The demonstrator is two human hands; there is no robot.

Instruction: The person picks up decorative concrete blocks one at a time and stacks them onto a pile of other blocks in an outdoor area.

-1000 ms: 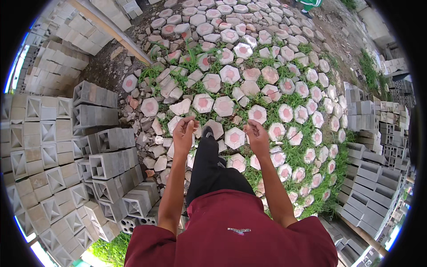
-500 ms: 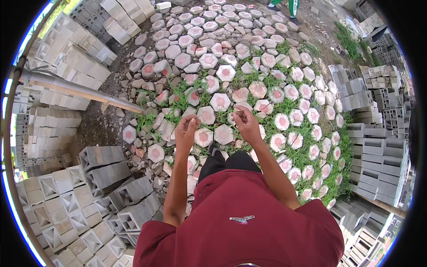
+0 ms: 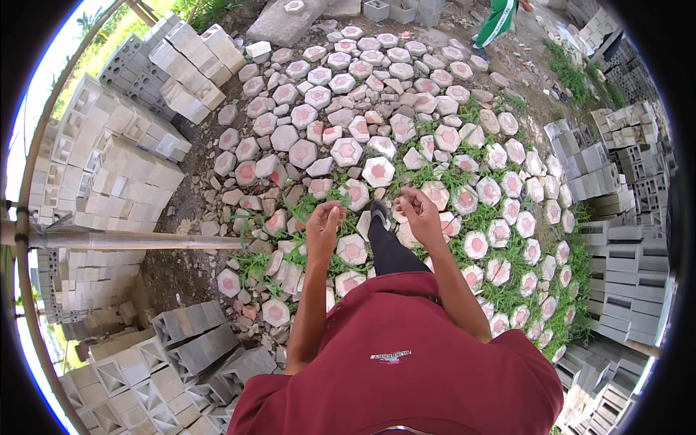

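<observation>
left hand [image 3: 324, 226]: raised in front of the chest, fingers loosely curled, grasping nothing that shows.
right hand [image 3: 420, 212]: at the same height, fingers half bent, also holding nothing; the two hands are near each other but apart.
nearest thing: a hexagonal paver [image 3: 351, 249] lies on the ground just below and between the hands, beside the dark trouser leg and shoe [image 3: 378, 212]; the left hand is slightly nearer it.
direction: more pavers spread ahead of and beyond both hands; one pale paver [image 3: 378, 171] sits straight past the fingertips, well apart from them.
long axis: the pavers are six-sided and flat, so none has a clear long axis; they lie face up.
materials: cast concrete, grey rims with faded pink centres, rough and dusty.
ground: bare earth to the left of the left hand, tufts of grass [image 3: 478, 217] pushing between pavers to the right of the right hand.
surroundings: stacked hollow grey blocks [image 3: 116, 174] far out past the left hand, more block stacks [image 3: 623, 254] beyond the right hand; another person's green-trousered leg [image 3: 499, 20] far ahead.
</observation>
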